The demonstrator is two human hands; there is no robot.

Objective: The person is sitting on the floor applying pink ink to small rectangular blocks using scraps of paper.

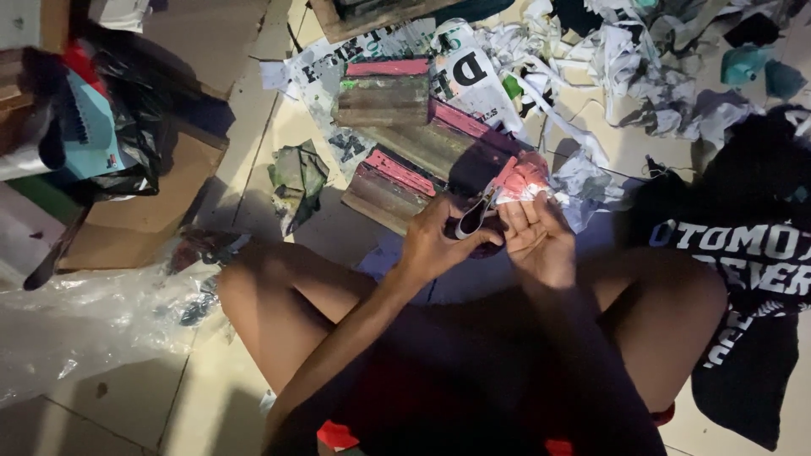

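I sit on a tiled floor with my knees apart. My left hand (439,236) grips a small tool with a light handle and metal tip (475,214), pressed toward the item in the other hand. My right hand (536,236) holds a pinkish-red and white crumpled piece (522,179) at its fingertips. Both hands meet just in front of a row of stacked books with pink-red edges (397,173). What exactly the tool is, I cannot tell in the dim light.
Crumpled white paper scraps (642,76) lie at the upper right. Printed sheets (469,72) sit under the books. A black printed garment (743,270) lies at right. Cardboard (144,211), black bags and clear plastic sheeting (84,321) are at left.
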